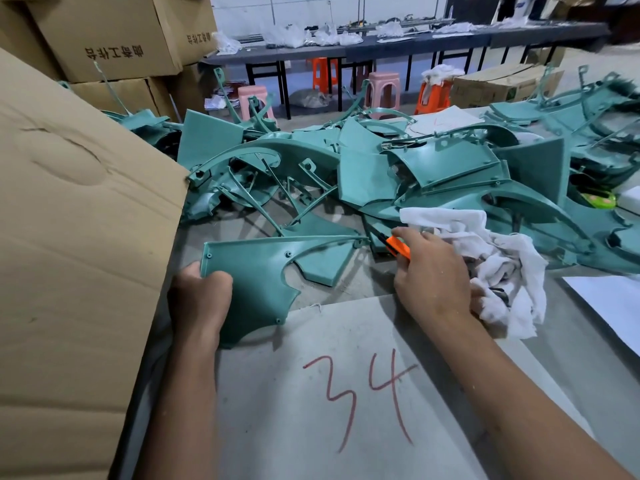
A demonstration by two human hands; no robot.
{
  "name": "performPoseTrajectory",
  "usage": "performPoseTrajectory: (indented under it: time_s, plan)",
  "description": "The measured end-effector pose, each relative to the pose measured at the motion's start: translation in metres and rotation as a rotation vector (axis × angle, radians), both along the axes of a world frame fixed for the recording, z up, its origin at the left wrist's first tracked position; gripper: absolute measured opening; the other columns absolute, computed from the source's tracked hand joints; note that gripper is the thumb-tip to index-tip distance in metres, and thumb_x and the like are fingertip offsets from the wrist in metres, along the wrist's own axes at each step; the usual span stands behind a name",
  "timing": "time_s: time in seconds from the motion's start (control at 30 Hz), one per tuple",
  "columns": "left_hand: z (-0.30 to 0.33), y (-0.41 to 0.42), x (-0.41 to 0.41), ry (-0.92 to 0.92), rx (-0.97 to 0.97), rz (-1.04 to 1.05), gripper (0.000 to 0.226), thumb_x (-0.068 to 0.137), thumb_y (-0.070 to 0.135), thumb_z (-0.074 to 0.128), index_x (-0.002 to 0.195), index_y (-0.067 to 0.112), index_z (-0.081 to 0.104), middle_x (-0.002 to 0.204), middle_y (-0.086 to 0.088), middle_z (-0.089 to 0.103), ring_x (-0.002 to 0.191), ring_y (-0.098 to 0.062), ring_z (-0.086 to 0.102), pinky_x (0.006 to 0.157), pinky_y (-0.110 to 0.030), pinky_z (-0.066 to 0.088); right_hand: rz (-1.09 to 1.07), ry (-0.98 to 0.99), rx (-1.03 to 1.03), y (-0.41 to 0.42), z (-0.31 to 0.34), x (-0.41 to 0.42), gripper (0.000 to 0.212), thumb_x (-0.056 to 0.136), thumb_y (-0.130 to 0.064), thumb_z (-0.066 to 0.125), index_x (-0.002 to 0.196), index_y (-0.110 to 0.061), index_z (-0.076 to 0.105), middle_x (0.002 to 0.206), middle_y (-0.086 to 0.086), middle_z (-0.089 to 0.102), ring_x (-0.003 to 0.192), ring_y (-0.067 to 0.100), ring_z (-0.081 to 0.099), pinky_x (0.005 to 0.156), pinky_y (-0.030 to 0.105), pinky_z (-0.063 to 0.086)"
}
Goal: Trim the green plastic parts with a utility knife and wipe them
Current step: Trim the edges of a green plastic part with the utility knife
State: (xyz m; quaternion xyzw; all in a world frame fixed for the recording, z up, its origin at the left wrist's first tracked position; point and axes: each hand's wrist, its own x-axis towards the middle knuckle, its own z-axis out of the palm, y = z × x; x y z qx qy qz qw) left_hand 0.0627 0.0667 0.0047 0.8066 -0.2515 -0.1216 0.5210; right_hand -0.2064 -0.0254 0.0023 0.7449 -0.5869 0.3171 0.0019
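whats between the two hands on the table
In the head view, the flat green plastic part held by the left hand reaches toward the right hand; past its notched edge lies bare grey table.

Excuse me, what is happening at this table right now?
A person is working through a pile of green plastic parts. The left hand holds one flat green part down on the table. The right hand grips an orange utility knife together with a white rag. The blade is not touching that part.
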Motion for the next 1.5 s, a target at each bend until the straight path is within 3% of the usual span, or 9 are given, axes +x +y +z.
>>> performPoseTrajectory:
  time_s: [0.3,0.47,0.67,0.8,0.9,1.0,1.1,1.33,1.5]
  plan:
    - [-0.001,0.001,-0.002,0.002,-0.008,0.023,0.036,0.051,0.017,0.039,0.075,0.01,0.064,0.066,-0.002,0.064,0.067,-0.03,0.059,0.054,-0.03,0.043,-0.106,0.101,0.08,0.002,0.001,0.013,0.04,0.089,-0.006,0.057,0.121,-0.023,0.072,0.104,0.008,0.058,0.095,0.034,0.061,0.067,0.037,0.036]
    - [-0.002,0.0,-0.001,-0.005,-0.017,0.015,0.037,0.051,0.017,0.039,0.076,0.014,0.065,0.068,-0.002,0.066,0.07,-0.032,0.061,0.056,-0.03,0.043,-0.05,0.077,0.097,0.002,0.003,0.012,0.03,0.084,-0.005,0.056,0.105,-0.016,0.075,0.083,0.001,0.043,0.073,0.03,0.046,0.065,0.035,0.034]
    - [0.001,0.001,-0.004,-0.051,-0.032,-0.006,0.042,0.051,0.017,0.039,0.079,0.035,0.067,0.066,0.0,0.065,0.07,-0.031,0.061,0.056,-0.03,0.044,0.093,-0.024,0.046,0.012,0.01,0.011,0.032,0.085,-0.008,0.059,0.109,-0.021,0.076,0.08,-0.001,0.051,0.074,0.026,0.053,0.065,0.038,0.047]
    - [0.0,0.002,-0.004,-0.063,-0.017,0.01,0.037,0.052,0.017,0.039,0.076,0.019,0.066,0.067,-0.002,0.066,0.071,-0.032,0.061,0.057,-0.031,0.044,0.204,-0.025,-0.021,0.025,0.014,0.023,0.021,0.091,-0.012,0.058,0.104,-0.022,0.071,0.076,-0.004,0.044,0.068,0.022,0.047,0.057,0.036,0.041]
    - [0.003,0.003,-0.009,-0.123,-0.037,0.051,0.033,0.05,0.017,0.039,0.072,0.013,0.063,0.066,0.002,0.064,0.067,-0.027,0.06,0.055,-0.027,0.043,0.223,-0.038,-0.044,0.032,0.015,0.031,0.029,0.092,-0.011,0.058,0.117,-0.021,0.071,0.082,-0.004,0.046,0.071,0.025,0.05,0.058,0.034,0.033]
    - [0.007,0.004,-0.018,-0.226,-0.106,0.095,0.031,0.049,0.016,0.039,0.07,0.017,0.062,0.065,0.008,0.065,0.063,-0.016,0.059,0.054,-0.022,0.043,0.276,-0.076,-0.077,0.036,0.016,0.035,0.042,0.093,-0.009,0.061,0.133,-0.019,0.068,0.085,-0.003,0.047,0.074,0.024,0.051,0.059,0.034,0.037]
    - [0.008,0.003,-0.021,-0.21,-0.157,0.083,0.03,0.049,0.014,0.039,0.069,0.017,0.062,0.066,0.009,0.066,0.064,-0.013,0.061,0.054,-0.021,0.044,0.355,-0.162,-0.124,0.033,0.013,0.031,0.04,0.094,-0.008,0.063,0.133,-0.018,0.069,0.087,-0.002,0.052,0.073,0.02,0.051,0.06,0.034,0.043]
    - [0.01,0.004,-0.022,-0.186,-0.167,0.027,0.035,0.049,0.014,0.038,0.072,0.015,0.065,0.065,0.008,0.066,0.063,-0.011,0.06,0.054,-0.022,0.044,-0.124,-0.077,0.003,-0.003,0.001,-0.001,0.039,0.093,-0.015,0.059,0.129,-0.024,0.071,0.106,0.005,0.068,0.09,0.032,0.064,0.073,0.039,0.052]
    - [0.013,0.009,-0.017,-0.239,-0.164,-0.027,0.033,0.05,0.015,0.038,0.072,0.013,0.062,0.058,0.005,0.061,0.056,-0.011,0.055,0.052,-0.023,0.043,0.083,-0.118,-0.051,0.001,0.002,0.002,0.038,0.089,-0.016,0.068,0.125,-0.024,0.072,0.103,0.003,0.074,0.091,0.029,0.067,0.077,0.042,0.057]
